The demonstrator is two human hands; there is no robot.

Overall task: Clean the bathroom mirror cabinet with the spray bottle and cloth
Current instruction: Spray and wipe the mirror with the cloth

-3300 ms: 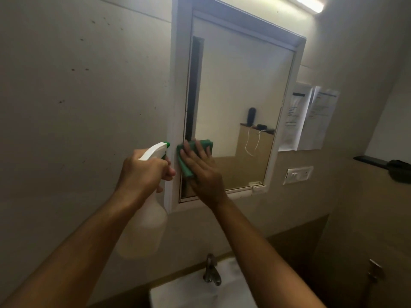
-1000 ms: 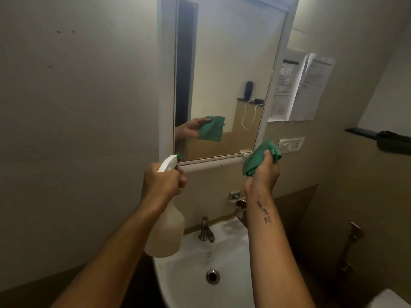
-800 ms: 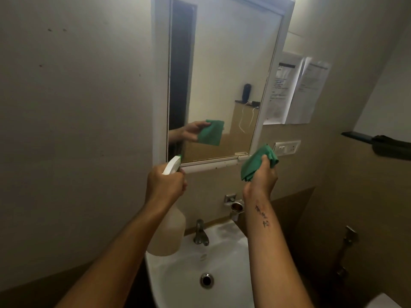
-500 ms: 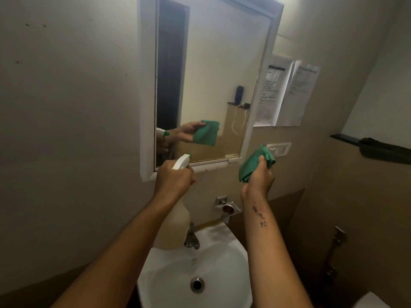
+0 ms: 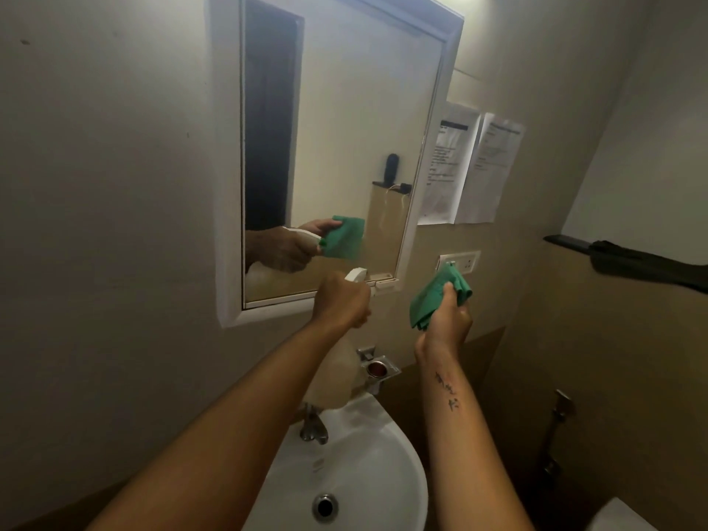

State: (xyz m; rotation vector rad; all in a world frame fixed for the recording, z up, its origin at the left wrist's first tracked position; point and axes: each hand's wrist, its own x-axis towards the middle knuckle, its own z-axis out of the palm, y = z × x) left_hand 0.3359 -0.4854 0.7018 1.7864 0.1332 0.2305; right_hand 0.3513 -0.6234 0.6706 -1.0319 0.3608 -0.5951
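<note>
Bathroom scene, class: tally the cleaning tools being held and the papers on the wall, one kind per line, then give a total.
Spray bottle: 1
Green cloth: 1
Papers: 2
Total: 4

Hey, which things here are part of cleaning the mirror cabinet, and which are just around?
In use: white spray bottle in left hand; green cloth in right hand; white-framed mirror cabinet.
Lying about: white basin, metal tap, paper notices, wall socket.
</note>
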